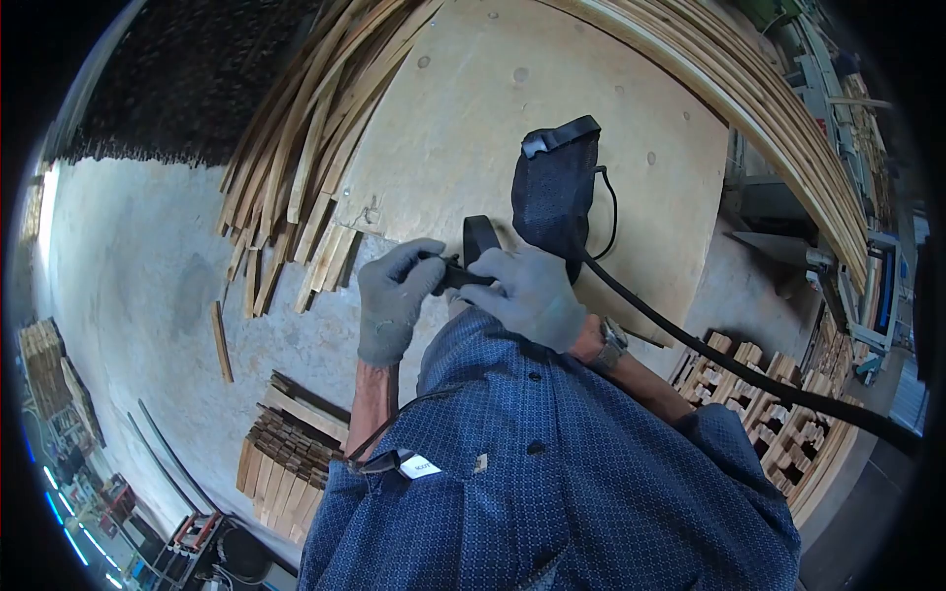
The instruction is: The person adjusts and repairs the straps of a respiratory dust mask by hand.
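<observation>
Both of my hands wear grey gloves and meet in front of my waist. My left hand (392, 300) pinches one end of a black buckle strap (455, 277) between thumb and fingers. From the other side my right hand (537, 295) grips the same strap, its fingers bent and partly hiding it. A loop of the strap stands up just beyond the right fingers. Past that hand a black mesh pouch (554, 192) with its own strap and side-release buckle lies on the plywood sheet (473, 128). A black cable (680, 335) runs from near the pouch to the right.
Long wooden strips (305, 148) lie in a loose pile at the upper left, with more strips (749, 89) along the upper right. Stacked wood blocks (281, 453) stand at the lower left, and notched wooden pieces (778, 404) at the right. Machinery (857, 305) stands far right.
</observation>
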Available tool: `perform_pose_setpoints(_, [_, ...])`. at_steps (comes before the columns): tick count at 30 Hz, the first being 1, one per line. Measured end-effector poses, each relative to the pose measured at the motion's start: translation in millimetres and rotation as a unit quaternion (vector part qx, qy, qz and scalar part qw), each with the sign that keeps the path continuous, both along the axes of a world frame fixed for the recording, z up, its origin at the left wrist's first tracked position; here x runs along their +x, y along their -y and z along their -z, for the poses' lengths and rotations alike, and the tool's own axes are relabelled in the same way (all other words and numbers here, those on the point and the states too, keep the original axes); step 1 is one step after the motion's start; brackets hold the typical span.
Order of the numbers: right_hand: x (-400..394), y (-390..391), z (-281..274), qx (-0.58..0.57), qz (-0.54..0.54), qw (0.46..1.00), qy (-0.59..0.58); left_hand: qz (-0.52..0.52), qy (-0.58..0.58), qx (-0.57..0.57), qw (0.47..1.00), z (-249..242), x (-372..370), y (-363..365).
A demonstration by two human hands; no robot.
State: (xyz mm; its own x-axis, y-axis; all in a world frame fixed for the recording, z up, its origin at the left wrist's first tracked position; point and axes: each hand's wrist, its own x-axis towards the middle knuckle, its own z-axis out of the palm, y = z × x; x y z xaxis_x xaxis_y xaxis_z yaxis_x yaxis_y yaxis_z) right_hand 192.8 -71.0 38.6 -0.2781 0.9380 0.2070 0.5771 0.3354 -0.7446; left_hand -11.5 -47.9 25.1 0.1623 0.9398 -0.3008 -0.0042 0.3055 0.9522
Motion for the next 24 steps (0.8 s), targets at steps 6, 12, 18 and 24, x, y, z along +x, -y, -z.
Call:
perform_pose_setpoints(6, [8.6, 1.3, 10.3, -0.126, -0.001, 0.992, -0.006, -0.033, 0.033, 0.001, 0.999, 3.2, -0.7, 2.2])
perform_pose_setpoints(12, [-5.2, -0.1, 7.8, -0.039, -0.015, 0.999, 0.028, -0.036, -0.034, -0.015, 0.999, -1.7, 13.1, 8.1])
perform_pose_setpoints(18, [-9.5, 1.4, 12.0, 0.021, -0.027, 0.996, 0.078, -0.081, -0.020, -0.034, 0.996, -4.6, 21.0, 12.7])
perform_pose_setpoints(24, [0.6, 4.6, 15.2, -0.009, -0.001, 0.999, 0.042, -0.101, 0.021, 0.022, 0.994, 2.4, 12.5, 8.1])
